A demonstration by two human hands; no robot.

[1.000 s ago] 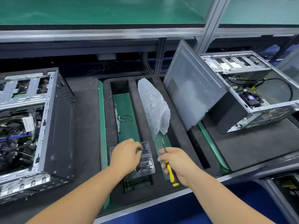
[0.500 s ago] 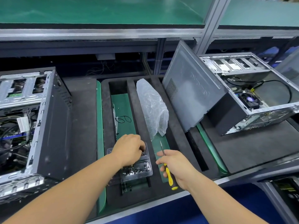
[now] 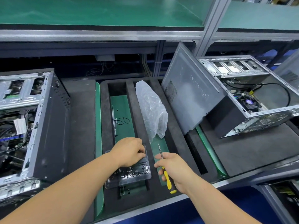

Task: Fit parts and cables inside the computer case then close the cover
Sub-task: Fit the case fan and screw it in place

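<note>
My left hand (image 3: pixel 129 151) reaches into a clear plastic screw tray (image 3: pixel 129 175) that holds several small dark screws; its fingertips are curled down among them, and whether they pinch a screw is hidden. My right hand (image 3: pixel 176 170) grips a yellow-and-black screwdriver (image 3: pixel 168 181), its thin shaft pointing up and away. An open computer case (image 3: pixel 252 97) lies at the right with its grey side cover (image 3: pixel 191 94) leaning against it. A second open case (image 3: pixel 30 123) stands at the left.
A black foam tray (image 3: pixel 140 110) with green-lined slots fills the middle of the bench. A crumpled clear plastic bag (image 3: pixel 153 110) lies in one slot, black loops of wire (image 3: pixel 123 121) in another. A metal shelf frame (image 3: pixel 113 33) runs overhead.
My left hand has dug a little deeper into the screw tray. My right hand with the screwdriver has stayed beside it, barely shifting.
</note>
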